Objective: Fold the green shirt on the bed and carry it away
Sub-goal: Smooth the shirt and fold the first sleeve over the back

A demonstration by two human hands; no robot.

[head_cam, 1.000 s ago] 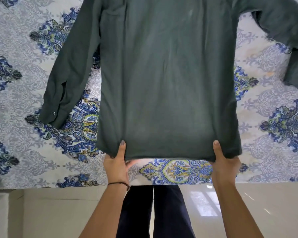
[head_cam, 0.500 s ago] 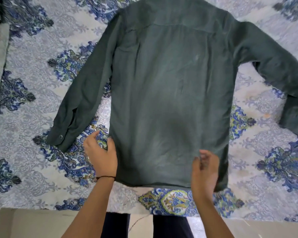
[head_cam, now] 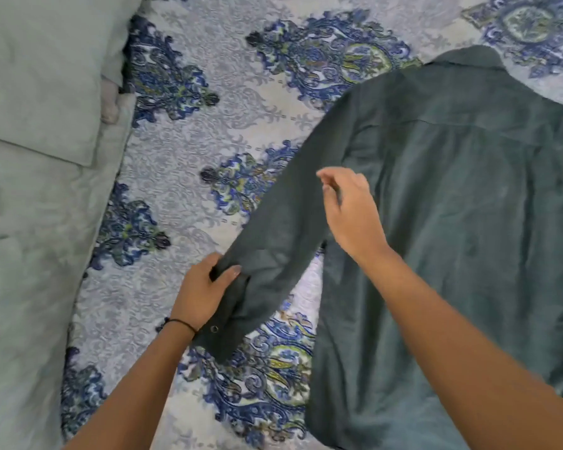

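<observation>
Green shirt (head_cam: 468,222) spread back-up on patterned bedspread (head_cam: 208,125), collar at far end, body toward right of view. Sleeve (head_cam: 273,241) angles down-left from shoulder. Left hand (head_cam: 202,293) grips sleeve near cuff, fingers curled around bunched fabric; cuff button (head_cam: 214,329) just beside wrist, black band (head_cam: 179,323) on wrist. Right hand (head_cam: 351,212) over upper sleeve beside shirt body, fingers loosely bent, thumb and forefinger close together; whether they pinch cloth cannot tell. Pale green pillow (head_cam: 39,76) and sheet (head_cam: 23,271) at left
</observation>
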